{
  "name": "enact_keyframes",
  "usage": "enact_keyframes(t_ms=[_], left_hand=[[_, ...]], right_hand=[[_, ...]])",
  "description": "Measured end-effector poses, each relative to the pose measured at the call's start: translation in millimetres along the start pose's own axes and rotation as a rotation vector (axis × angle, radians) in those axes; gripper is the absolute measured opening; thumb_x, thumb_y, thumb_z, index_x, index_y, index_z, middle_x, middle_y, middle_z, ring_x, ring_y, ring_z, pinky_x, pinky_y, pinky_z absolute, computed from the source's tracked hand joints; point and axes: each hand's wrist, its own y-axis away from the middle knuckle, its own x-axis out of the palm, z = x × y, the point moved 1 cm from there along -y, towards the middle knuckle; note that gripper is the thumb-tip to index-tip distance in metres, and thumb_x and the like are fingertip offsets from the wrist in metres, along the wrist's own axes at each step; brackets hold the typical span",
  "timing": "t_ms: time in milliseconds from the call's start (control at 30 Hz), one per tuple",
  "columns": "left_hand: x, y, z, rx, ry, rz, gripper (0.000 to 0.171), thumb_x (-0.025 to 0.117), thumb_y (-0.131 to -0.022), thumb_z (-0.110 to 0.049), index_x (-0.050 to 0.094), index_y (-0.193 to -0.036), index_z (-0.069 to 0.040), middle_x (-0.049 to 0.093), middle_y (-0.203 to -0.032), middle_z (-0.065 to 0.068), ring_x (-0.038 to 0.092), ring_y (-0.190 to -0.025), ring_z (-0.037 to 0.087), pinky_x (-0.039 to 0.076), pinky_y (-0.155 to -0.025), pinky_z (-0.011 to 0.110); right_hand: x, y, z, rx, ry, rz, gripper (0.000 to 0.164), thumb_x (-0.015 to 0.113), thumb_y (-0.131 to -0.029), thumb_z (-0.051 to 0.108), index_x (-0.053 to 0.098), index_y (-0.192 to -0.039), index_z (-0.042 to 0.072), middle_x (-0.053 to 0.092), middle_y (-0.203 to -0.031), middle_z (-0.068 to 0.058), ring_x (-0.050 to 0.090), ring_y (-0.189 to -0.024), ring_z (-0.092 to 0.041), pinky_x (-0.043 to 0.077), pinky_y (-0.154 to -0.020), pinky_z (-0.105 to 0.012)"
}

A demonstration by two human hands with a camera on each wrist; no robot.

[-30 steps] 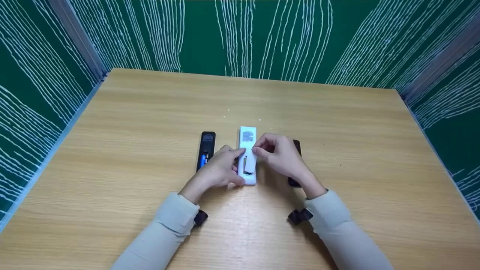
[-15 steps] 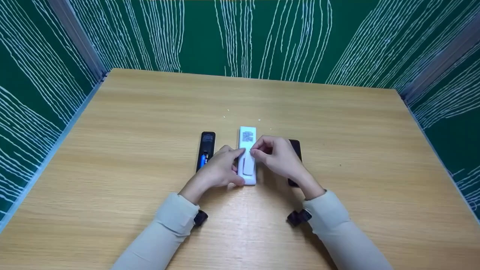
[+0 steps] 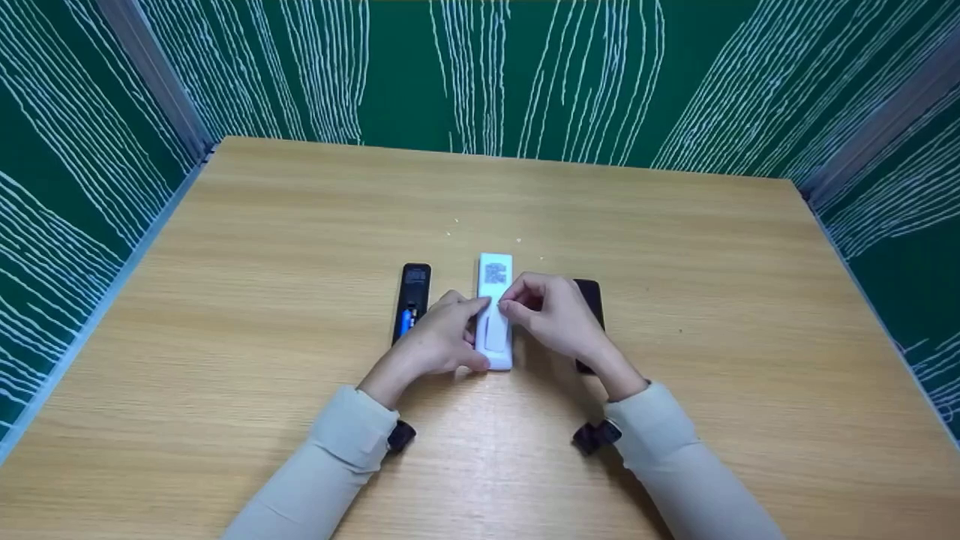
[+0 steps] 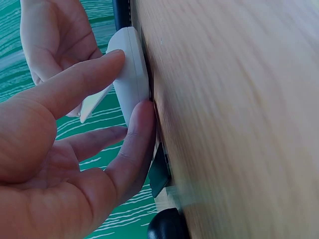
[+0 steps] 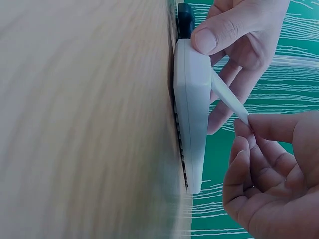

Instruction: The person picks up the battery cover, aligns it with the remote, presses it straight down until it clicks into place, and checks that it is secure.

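Observation:
A white remote control [image 3: 495, 259] lies back side up on the table, a printed label near its far end. My left hand [image 3: 446, 334] grips it along its left side, fingers and thumb at its edge. Between thumb and fingertip my right hand [image 3: 555, 311] pinches the far end of the white battery cover [image 5: 229, 96]. In the right wrist view the cover slants up from the remote, its near end against the body and its pinched end raised. The battery bay beneath is hidden from above by the cover.
On the left a black remote [image 3: 415, 281] lies with a blue battery showing in its bay. Another black remote [image 3: 592, 292] lies to the right, partly behind my right hand. Small white bits [image 3: 518, 240] dot the wooden table [image 3: 300, 225]; green walls stand behind it.
The near end of the battery cover has come down onto the remote, hiding the battery seen there before. My right hand has shifted slightly left and nearer; my left hand has stayed put.

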Motion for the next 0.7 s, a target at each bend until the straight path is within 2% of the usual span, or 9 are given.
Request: enact_keyframes(t_ms=[300, 700], left_hand=[[0.0, 0.0, -0.1, -0.005, -0.005, 0.0, 0.097, 0.091, -0.083, -0.006, 0.039, -0.165, -0.01, 0.051, -0.129, 0.011, 0.059, -0.104, 0.019, 0.054, -0.089, 0.03], [0.4, -0.2, 1.5, 0.01, 0.01, -0.004, 0.097, 0.091, -0.081, -0.003, 0.04, -0.164, -0.007, 0.05, -0.128, 0.012, 0.062, -0.104, 0.019, 0.055, -0.09, 0.03]], right_hand=[[1.5, -0.6, -1.2, -0.001, 0.005, -0.001, 0.005, 0.075, -0.098, 0.012, 0.077, -0.097, 0.008, 0.071, -0.083, 0.001, 0.06, -0.078, -0.017, 0.046, -0.069, -0.026], [3.8, -2.2, -3.0, -0.013, 0.043, -0.006, 0.005, 0.075, -0.098, 0.012, 0.078, -0.094, 0.012, 0.07, -0.081, 0.002, 0.058, -0.075, -0.015, 0.044, -0.067, -0.025]])
